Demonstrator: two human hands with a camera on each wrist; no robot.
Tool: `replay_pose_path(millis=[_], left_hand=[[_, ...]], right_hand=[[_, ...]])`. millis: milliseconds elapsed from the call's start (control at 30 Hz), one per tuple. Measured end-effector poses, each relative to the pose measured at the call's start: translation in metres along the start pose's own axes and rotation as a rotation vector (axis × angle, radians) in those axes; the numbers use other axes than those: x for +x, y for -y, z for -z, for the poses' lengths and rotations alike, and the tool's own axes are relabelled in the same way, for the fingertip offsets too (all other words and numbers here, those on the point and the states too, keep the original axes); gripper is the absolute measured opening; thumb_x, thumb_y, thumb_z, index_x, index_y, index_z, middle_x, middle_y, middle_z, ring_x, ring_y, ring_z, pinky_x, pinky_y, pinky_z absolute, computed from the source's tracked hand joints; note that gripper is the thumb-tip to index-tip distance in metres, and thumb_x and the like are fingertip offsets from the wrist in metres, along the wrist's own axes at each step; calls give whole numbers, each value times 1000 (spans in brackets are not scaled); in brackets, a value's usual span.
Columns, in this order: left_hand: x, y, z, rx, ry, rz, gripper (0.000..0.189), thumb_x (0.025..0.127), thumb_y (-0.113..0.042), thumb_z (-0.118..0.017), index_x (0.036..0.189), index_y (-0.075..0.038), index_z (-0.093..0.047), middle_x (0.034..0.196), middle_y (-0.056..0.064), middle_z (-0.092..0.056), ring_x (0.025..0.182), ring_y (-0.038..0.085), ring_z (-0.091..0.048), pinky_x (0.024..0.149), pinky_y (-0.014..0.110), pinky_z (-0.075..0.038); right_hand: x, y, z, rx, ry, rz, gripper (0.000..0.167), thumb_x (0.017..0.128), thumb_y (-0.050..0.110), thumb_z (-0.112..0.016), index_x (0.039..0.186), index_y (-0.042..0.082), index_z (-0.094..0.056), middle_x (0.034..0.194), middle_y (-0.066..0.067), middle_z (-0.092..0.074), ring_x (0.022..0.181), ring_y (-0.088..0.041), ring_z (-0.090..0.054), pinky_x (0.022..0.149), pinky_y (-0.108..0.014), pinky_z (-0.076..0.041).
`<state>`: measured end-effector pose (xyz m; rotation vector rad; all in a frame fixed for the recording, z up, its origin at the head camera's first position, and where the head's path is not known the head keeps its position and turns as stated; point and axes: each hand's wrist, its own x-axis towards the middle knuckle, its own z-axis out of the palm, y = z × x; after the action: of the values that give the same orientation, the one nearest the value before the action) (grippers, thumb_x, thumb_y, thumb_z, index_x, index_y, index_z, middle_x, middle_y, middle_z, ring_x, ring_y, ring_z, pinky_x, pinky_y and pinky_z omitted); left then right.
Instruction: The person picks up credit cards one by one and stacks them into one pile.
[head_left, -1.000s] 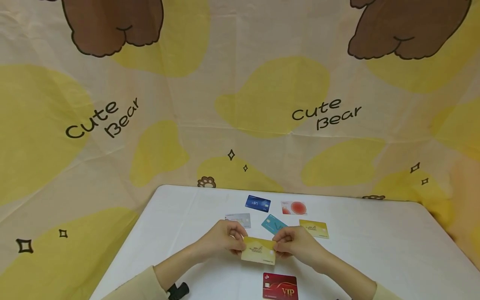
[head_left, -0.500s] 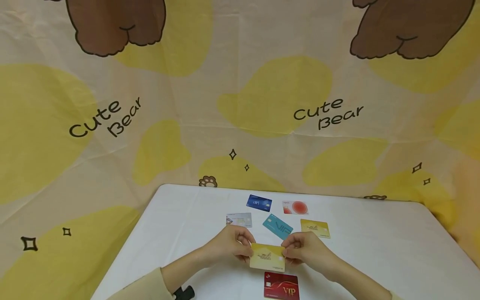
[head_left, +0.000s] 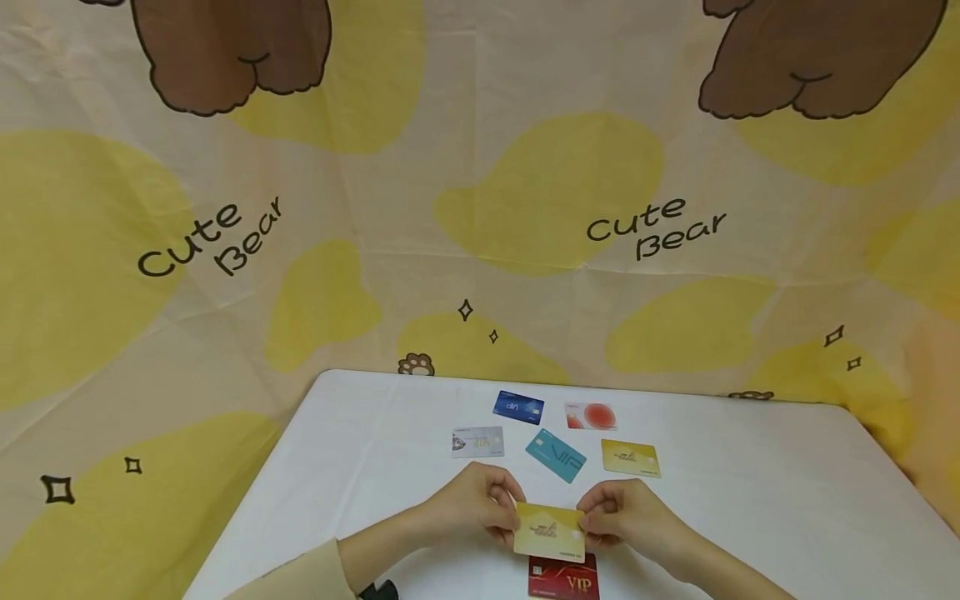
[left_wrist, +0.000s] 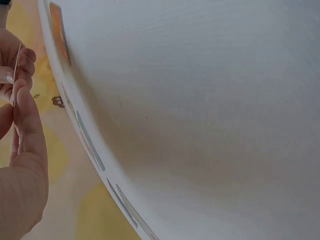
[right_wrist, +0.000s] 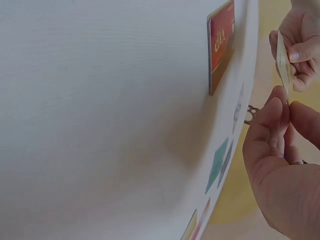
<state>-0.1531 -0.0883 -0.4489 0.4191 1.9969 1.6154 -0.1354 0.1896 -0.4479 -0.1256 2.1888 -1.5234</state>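
A yellow plastic card [head_left: 550, 531] is held up above the table between both hands. My left hand [head_left: 483, 502] pinches its left edge between thumb and fingers, and my right hand [head_left: 632, 521] pinches the right edge the same way. The right wrist view shows the card [right_wrist: 282, 62] nearly edge-on, raised off the tabletop. Just below it in the head view lies a red VIP card [head_left: 562, 579], its top edge hidden behind the yellow one.
Beyond the hands, a teal card [head_left: 556, 456], a silver card [head_left: 477, 442], a blue card [head_left: 518, 407], a white card with red circles [head_left: 591, 416] and another yellow card [head_left: 631, 458] lie spread on the white table [head_left: 750, 492]. A patterned cloth [head_left: 480, 208] hangs behind.
Both hands have carried the yellow card toward me and to the right, so that it now overlaps the red card's top edge in view. The teal card is fully uncovered.
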Motion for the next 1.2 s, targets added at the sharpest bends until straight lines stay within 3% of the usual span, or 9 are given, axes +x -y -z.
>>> replay_pose_path(millis=[500, 933, 1200], left_hand=[[4, 4, -19, -39, 30, 41, 15, 86, 11, -72, 95, -1, -68, 70, 14, -71, 54, 13, -65, 52, 24, -58], [5, 10, -28, -12, 48, 73, 16, 87, 13, -71, 94, -1, -67, 68, 16, -69, 53, 13, -63, 49, 21, -55], [5, 12, -33, 17, 43, 94, 18, 86, 14, -72, 92, -3, -68, 67, 14, -69, 51, 13, -62, 46, 17, -51]], right_hand=[[-3, -20, 5, 55, 29, -18, 13, 92, 5, -77, 98, -4, -70, 80, -7, -72, 71, -17, -69, 68, -29, -61], [-7, -30, 3, 111, 71, -68, 10, 93, 4, -76, 97, -3, -70, 78, -8, -72, 63, -13, -66, 63, -26, -59], [-7, -35, 3, 82, 77, -63, 8, 93, 3, -74, 95, -3, -69, 77, -8, -71, 64, -14, -67, 61, -25, -59]])
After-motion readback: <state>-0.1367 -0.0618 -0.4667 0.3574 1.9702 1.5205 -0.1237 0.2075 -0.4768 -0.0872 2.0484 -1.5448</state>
